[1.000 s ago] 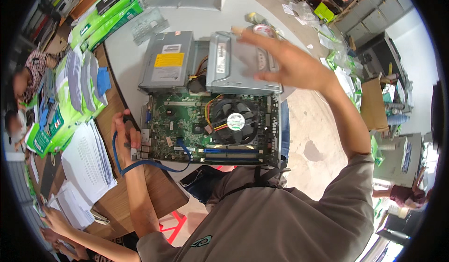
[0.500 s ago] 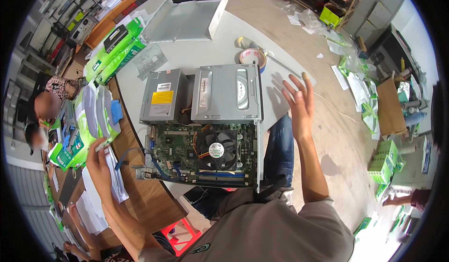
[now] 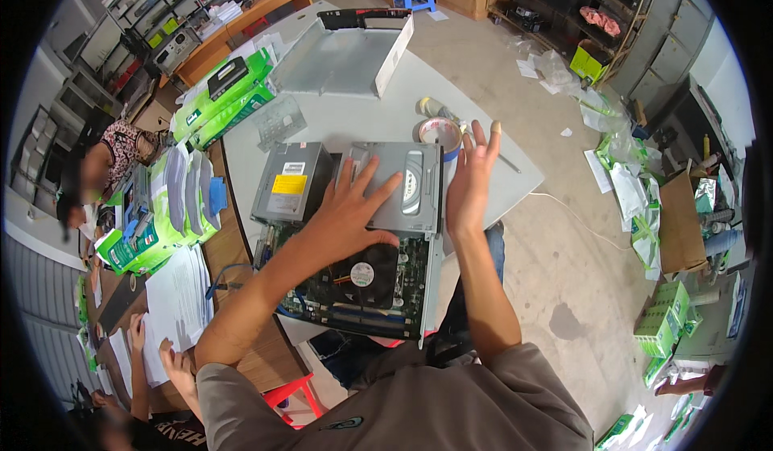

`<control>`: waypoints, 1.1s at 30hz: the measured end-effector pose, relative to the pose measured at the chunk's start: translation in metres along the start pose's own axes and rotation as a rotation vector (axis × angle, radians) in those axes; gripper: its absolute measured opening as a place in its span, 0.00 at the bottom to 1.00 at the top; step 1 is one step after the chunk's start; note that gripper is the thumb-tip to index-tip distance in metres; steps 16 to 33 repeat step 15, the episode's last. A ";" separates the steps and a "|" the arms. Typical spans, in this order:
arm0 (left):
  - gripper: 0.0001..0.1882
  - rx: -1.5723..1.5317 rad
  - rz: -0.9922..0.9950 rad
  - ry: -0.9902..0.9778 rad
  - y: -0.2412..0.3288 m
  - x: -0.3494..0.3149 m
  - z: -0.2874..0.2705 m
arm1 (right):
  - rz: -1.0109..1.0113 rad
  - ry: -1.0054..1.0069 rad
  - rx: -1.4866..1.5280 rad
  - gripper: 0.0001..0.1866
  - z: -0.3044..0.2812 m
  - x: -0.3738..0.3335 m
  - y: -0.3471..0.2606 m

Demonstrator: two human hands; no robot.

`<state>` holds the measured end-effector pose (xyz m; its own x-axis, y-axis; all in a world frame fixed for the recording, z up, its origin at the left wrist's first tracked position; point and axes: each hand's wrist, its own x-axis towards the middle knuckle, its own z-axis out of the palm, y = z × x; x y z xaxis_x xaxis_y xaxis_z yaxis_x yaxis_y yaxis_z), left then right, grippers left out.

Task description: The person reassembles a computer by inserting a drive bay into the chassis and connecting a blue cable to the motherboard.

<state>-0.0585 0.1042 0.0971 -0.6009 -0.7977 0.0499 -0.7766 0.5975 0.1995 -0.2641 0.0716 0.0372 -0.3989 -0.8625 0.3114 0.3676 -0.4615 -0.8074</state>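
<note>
An uncovered desktop computer case [image 3: 433,290] lies in front of me. Its metal drive cage [image 3: 366,161] and boxy power supply [image 3: 278,177] with a yellow label sit at the far side. On the near side a black fan [image 3: 354,286] is mounted over the green motherboard [image 3: 412,278]. My left hand [image 3: 346,213] spreads flat over the drive cage, partly hiding it, its thumb reaching above the fan. Just off the case's right edge, my right hand [image 3: 469,185] is upright with fingers stretched, apparently holding nothing. Whether it touches the case I cannot tell.
Beyond the case lie a perforated metal plate [image 3: 280,122], a tape roll [image 3: 440,133] and the metal cover [image 3: 334,64]. Green packages [image 3: 233,101] line the left. Another person's hand [image 3: 179,369] is at lower left, beside papers [image 3: 181,294]. A red stool [image 3: 294,395] stands below.
My left hand has swung right from beside the papers onto the drive cage. My right hand has come in closer to the case's right edge. The view has shifted slightly.
</note>
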 end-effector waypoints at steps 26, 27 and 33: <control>0.57 0.257 0.327 -0.121 0.008 0.034 0.005 | 0.179 -0.358 -0.465 0.60 -0.016 -0.104 -0.026; 0.57 0.257 0.327 -0.121 0.008 0.034 0.005 | 0.179 -0.358 -0.465 0.60 -0.016 -0.104 -0.026; 0.57 0.257 0.327 -0.121 0.008 0.034 0.005 | 0.179 -0.358 -0.465 0.60 -0.016 -0.104 -0.026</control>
